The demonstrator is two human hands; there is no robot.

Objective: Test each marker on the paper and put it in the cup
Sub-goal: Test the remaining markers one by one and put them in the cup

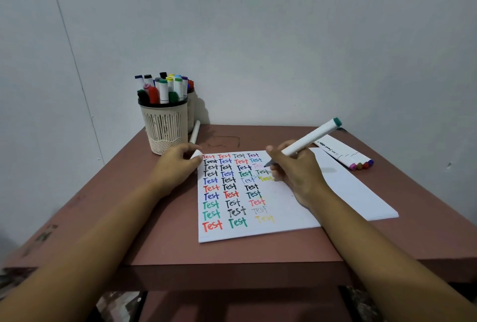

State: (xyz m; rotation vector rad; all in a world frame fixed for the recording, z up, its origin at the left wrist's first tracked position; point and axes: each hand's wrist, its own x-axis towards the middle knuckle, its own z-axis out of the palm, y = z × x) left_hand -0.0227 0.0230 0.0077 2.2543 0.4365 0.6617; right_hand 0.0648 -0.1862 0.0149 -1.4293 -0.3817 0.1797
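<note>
My right hand (296, 174) grips a white marker (309, 139) with a green end cap, its dark tip just above the paper (258, 231) near the fourth column of "Test" words. At the paper's top left corner, my left hand (175, 166) holds a white marker cap (196, 154). The paper carries rows of "Test" in many colours. A beige slotted cup (165, 125) full of several markers stands at the table's back left.
Several white markers (343, 153) with coloured ends lie side by side at the back right. One white marker (195, 131) lies beside the cup. A second cup (191, 107) is partly hidden behind the first. The small brown table (232, 257) abuts a grey wall.
</note>
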